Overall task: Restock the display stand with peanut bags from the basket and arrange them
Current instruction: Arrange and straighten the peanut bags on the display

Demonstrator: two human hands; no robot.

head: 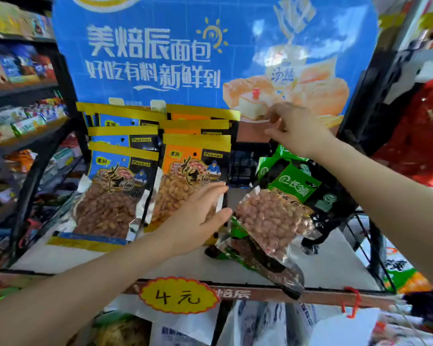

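On the display stand's white shelf (68,255) a row of blue peanut bags (115,193) leans on the left, and a row of orange peanut bags (185,171) leans beside it. My left hand (200,218) lies flat, fingers apart, against the lower right of the front orange bag. To the right, green peanut bags (275,216) lie tumbled in a loose pile. My right hand (293,128) is raised above that pile in front of the blue backboard, fingers curled; whether it pinches anything I cannot tell. No basket is in view.
A blue bread poster (185,51) forms the stand's back. A yellow "4 元" price tag (178,295) hangs on the front rail. Black shelf frames (35,176) with snacks stand left, red packaging (420,136) right. Bagged goods fill the lower tier.
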